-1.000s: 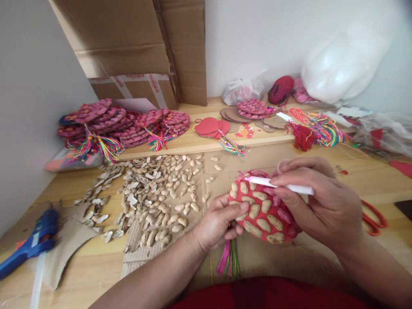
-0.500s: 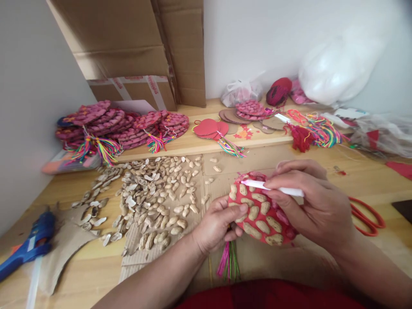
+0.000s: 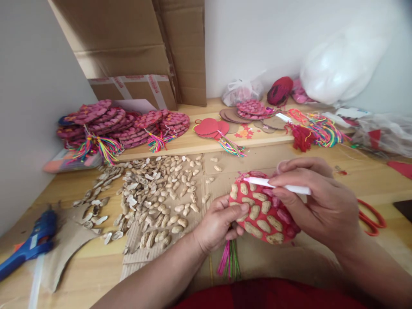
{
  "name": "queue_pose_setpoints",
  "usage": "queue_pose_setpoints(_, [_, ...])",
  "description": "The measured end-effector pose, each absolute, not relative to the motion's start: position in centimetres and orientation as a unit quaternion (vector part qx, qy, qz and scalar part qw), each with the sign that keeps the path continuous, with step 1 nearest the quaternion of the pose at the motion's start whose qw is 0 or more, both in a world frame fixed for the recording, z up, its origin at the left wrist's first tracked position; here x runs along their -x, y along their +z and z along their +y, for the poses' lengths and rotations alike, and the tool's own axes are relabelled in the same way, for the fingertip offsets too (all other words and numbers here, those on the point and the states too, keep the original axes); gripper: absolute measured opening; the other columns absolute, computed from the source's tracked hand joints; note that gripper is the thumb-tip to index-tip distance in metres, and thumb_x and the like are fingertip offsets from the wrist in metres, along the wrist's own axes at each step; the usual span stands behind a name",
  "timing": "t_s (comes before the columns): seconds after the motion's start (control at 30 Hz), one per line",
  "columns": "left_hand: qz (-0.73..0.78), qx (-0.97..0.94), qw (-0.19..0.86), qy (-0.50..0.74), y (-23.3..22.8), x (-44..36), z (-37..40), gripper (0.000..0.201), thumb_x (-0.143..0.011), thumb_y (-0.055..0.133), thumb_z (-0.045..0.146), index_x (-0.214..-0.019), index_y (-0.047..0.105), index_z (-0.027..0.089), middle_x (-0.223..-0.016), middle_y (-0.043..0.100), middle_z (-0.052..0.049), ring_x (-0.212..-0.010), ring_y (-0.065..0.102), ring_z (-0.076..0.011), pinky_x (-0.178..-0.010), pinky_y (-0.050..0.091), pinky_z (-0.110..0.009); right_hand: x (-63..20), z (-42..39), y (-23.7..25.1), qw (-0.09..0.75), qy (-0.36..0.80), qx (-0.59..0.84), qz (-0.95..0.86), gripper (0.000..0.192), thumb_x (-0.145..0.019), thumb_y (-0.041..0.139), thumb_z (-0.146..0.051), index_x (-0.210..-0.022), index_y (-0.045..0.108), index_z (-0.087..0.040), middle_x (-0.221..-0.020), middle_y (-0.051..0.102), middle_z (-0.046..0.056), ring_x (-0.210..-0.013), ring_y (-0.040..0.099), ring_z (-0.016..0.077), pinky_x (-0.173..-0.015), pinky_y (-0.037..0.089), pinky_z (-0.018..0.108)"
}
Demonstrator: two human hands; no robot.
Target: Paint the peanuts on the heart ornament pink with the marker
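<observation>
Red disc [image 3: 262, 212] w/ peanut shells glued on it sits just right of frame centre, held tilted above the cardboard sheet [image 3: 225, 165]. A pink-green tassel [image 3: 229, 259] hangs below it, lower centre. We'd judge the step is colouring the shells w/ the white pen [image 3: 278, 185]: keep the disc braced from the edge, work one shell at a time, keep the tip on the shell tops & off the red backing, and turn the disc rather than stretch the wrist.

Left hand [image 3: 217, 225]: curled closed on the disc's left edge, thumb on top across the face, fingers underneath. Right hand [image 3: 318, 206]: fingers pinched tight round the pen, tip pointing left over the disc's upper edge; can't tell if the tip touches. Loose peanuts [image 3: 161, 197] lie centre-left, glue gun [image 3: 28, 246] lower left, scissors [image 3: 371, 216] at right, partly hidden.
</observation>
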State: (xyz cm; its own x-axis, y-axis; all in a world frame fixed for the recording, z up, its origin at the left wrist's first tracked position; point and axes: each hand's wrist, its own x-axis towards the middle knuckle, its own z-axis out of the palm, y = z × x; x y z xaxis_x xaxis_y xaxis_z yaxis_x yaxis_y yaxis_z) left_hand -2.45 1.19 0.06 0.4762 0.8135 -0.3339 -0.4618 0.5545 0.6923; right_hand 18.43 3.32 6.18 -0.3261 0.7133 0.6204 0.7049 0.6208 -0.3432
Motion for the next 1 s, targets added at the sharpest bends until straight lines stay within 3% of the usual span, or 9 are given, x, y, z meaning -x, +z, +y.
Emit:
queue_pose_setpoints(0.27, [0.342,-0.267,0.813,0.389,0.15,2.42,1.28,0.037,-0.071,0.086,0.042,-0.077,0.062,0.015,-0.060,0.060,0.003,-0.038,0.048,-0.0045,-0.031,0.015,-0.015,-18.65,3.81,5.94,0.404,-0.029,0.400,-0.822,0.021,-0.085,0.071,-0.020,-0.103,0.069,-0.030,-0.091,0.077,0.001,-0.098,0.066,0.0272,-0.090,0.052,0.047])
queue_pose_setpoints(0.7, [0.341,-0.285,0.808,0.387,0.09,2.36,1.01,0.038,-0.071,0.086,0.043,-0.080,0.062,0.015,-0.059,0.061,0.003,-0.039,0.049,-0.0050,-0.030,0.018,-0.013,-18.51,3.63,6.04,0.396,0.003,0.409,-0.822,0.019,-0.089,0.067,-0.023,-0.105,0.068,-0.033,-0.094,0.076,0.002,-0.101,0.066,0.0287,-0.090,0.052,0.050])
queue_pose_setpoints(1.0, [0.356,-0.269,0.808,0.385,0.49,2.38,1.10,0.042,-0.066,0.089,0.045,-0.081,0.064,0.015,-0.060,0.064,0.002,-0.039,0.051,-0.0052,-0.030,0.017,-0.013,-18.86,3.83,6.00,0.416,-0.009,0.401,-0.816,0.018,-0.088,0.070,-0.023,-0.104,0.070,-0.030,-0.094,0.075,0.002,-0.100,0.065,0.0250,-0.090,0.051,0.045])
